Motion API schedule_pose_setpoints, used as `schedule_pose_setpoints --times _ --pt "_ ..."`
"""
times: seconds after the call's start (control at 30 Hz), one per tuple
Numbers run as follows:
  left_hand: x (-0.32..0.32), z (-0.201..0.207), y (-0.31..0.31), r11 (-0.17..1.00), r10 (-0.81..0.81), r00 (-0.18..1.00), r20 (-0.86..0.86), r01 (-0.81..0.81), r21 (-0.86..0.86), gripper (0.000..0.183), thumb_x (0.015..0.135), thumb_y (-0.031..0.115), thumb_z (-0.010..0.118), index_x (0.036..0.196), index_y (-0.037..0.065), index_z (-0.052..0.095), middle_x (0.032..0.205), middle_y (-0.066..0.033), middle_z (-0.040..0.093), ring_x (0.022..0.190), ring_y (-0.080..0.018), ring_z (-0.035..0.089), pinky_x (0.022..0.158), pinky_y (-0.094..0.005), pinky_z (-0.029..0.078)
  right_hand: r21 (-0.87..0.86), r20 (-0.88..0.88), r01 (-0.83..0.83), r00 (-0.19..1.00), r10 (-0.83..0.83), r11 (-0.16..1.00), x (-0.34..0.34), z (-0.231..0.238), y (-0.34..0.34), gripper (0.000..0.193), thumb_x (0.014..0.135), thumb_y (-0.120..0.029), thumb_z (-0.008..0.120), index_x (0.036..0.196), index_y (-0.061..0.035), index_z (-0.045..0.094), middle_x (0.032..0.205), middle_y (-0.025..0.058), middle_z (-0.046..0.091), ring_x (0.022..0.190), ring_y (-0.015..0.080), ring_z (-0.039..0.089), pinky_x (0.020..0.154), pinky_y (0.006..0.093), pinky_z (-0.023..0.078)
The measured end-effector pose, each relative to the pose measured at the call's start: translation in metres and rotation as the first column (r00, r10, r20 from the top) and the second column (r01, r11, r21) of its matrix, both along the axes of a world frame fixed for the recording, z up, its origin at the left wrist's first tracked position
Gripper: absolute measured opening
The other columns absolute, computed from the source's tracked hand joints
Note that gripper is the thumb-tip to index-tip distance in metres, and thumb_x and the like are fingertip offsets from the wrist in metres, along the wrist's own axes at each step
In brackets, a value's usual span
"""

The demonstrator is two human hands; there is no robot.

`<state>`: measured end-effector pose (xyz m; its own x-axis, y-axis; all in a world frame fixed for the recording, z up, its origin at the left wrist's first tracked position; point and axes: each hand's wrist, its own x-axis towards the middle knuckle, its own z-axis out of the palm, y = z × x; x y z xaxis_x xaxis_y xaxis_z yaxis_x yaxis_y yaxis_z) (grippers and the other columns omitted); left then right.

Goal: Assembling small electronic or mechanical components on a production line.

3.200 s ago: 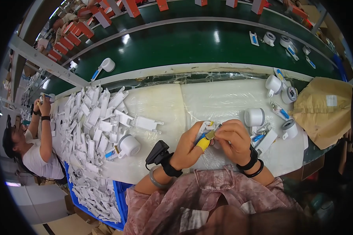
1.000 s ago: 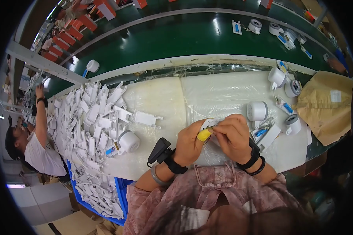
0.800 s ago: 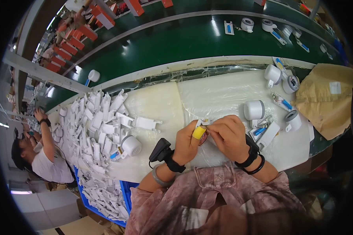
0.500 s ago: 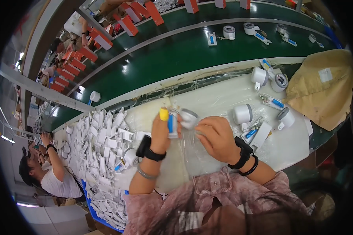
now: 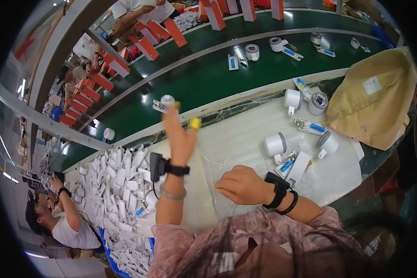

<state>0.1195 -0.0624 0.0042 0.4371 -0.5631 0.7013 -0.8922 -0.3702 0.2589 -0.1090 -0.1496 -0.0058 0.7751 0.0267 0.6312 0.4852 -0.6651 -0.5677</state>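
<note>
White bench [image 5: 245, 139] runs along green conveyor [image 5: 208, 78]; bare strip between your arms. Your left hand [image 5: 180, 136] reaches over bench's far edge, fingers spread, yellow tool [image 5: 195, 123] at thumb, white part [image 5: 164, 103] at fingertips on conveyor. Your right hand [image 5: 240, 185] rests curled on bench; grip unclear. White pile [image 5: 116, 185] left. Tan bag [image 5: 380, 102] right. Red-white boxes [image 5: 102, 81] line far side.
</note>
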Motion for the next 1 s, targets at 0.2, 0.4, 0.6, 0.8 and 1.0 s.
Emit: schedule_pose_setpoints --times 0.2,0.4,0.6,0.8,1.0 --pt "-0.088 0.015 0.021 0.423 -0.379 0.105 -0.920 0.903 -0.071 0.044 0.104 0.033 0.035 0.130 0.003 0.053 0.129 -0.0138 0.059 0.110 -0.0210 0.058 0.099 -0.0349 0.043 0.032 0.139 -0.161 0.978 0.156 0.986 -0.007 0.012 0.015 0.008 0.079 -0.016 0.068 0.081 -0.0119 0.062 0.076 0.0018 0.055 0.061 0.0212 0.053 0.054 0.0336 0.043" --pt "-0.122 -0.015 0.013 0.556 0.074 -0.744 -0.664 0.583 -0.592 0.065 0.101 0.056 0.028 0.143 0.009 0.041 0.127 -0.0171 0.059 0.118 -0.0213 0.056 0.103 -0.0350 0.043 -0.183 0.043 -0.404 0.907 0.418 0.896 -0.021 0.012 0.025 0.022 0.073 -0.025 0.069 0.092 -0.0143 0.064 0.077 0.0011 0.056 0.067 0.0217 0.056 0.060 0.0351 0.043" --pt "-0.141 -0.011 -0.004 0.524 0.215 -0.581 -0.785 0.747 -0.410 0.057 0.099 0.037 0.054 0.145 0.009 0.036 0.120 -0.0109 0.060 0.099 -0.0121 0.060 0.079 -0.0218 0.051 -0.140 0.179 -0.465 0.857 0.484 0.874 -0.013 0.009 0.051 0.013 0.079 -0.017 0.063 0.070 -0.0114 0.055 0.068 0.0031 0.052 0.059 0.0222 0.053 0.052 0.0347 0.040" --pt "-0.142 -0.002 -0.015 0.367 0.021 -0.362 -0.932 0.870 -0.329 0.045 0.096 0.014 0.059 0.138 0.006 0.046 0.128 -0.0062 0.057 0.110 -0.0095 0.055 0.087 -0.0240 0.050 0.374 -0.012 -0.560 0.794 0.608 0.739 -0.020 0.013 0.052 0.013 0.091 -0.015 0.062 0.083 -0.0047 0.064 0.076 0.0038 0.063 0.059 0.0149 0.057 0.051 0.0290 0.044" --pt "-0.145 0.018 -0.005 0.388 -0.063 -0.359 -0.931 0.851 -0.354 0.044 0.093 0.006 0.060 0.136 0.003 0.048 0.132 -0.0066 0.055 0.112 -0.0120 0.056 0.091 -0.0255 0.050 0.956 0.003 -0.277 0.334 0.943 0.095 -0.035 0.025 0.053 0.018 0.095 -0.018 0.061 0.095 -0.0008 0.063 0.085 0.0034 0.065 0.066 0.0107 0.061 0.053 0.0241 0.047"
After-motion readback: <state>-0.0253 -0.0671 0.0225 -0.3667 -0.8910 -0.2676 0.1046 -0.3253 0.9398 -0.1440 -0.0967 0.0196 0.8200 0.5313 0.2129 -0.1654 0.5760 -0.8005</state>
